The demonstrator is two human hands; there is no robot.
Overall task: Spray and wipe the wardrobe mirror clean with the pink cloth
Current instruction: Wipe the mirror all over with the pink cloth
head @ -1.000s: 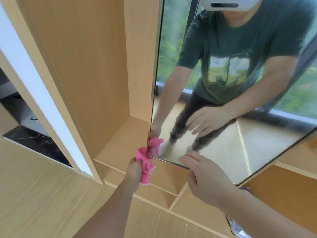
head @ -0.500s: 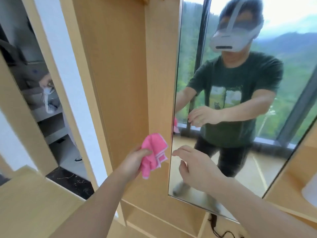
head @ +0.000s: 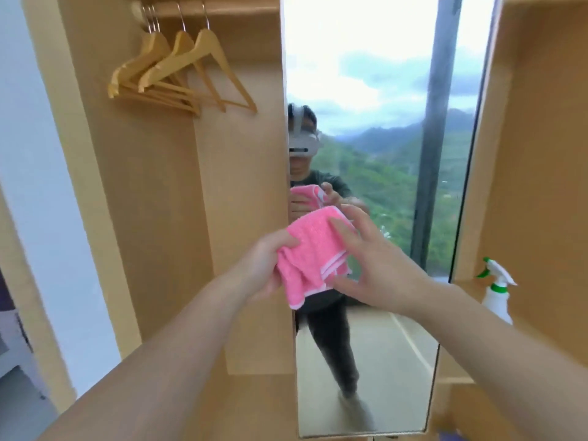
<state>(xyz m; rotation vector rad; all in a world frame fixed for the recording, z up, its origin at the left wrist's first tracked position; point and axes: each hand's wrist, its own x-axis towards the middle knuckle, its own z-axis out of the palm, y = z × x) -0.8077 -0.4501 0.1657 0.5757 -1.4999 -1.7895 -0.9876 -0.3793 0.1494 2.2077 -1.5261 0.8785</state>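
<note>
A tall narrow mirror [head: 375, 90] is set in the light wood wardrobe and reflects a window, green hills and my own figure. In front of its left edge I hold a folded pink cloth [head: 310, 249] with both hands. My left hand [head: 270, 262] grips the cloth's left side, thumb on top. On the cloth's right side my right hand [head: 375, 265] has spread fingers over it and a thumb under its lower edge. The cloth is held off the glass. A white spray bottle [head: 498, 289] with a green trigger stands on a shelf to the mirror's right.
Three wooden hangers [head: 178, 68] hang on a rail in the open wardrobe bay at upper left. A wooden partition [head: 251, 218] borders the mirror's left side. A wooden side panel [head: 541, 154] rises on the right above the bottle's shelf.
The view has risen from the mirror's bottom corner to its middle. My left hand lifted the cloth off the lower edge, and my right hand has now taken hold of it too.
</note>
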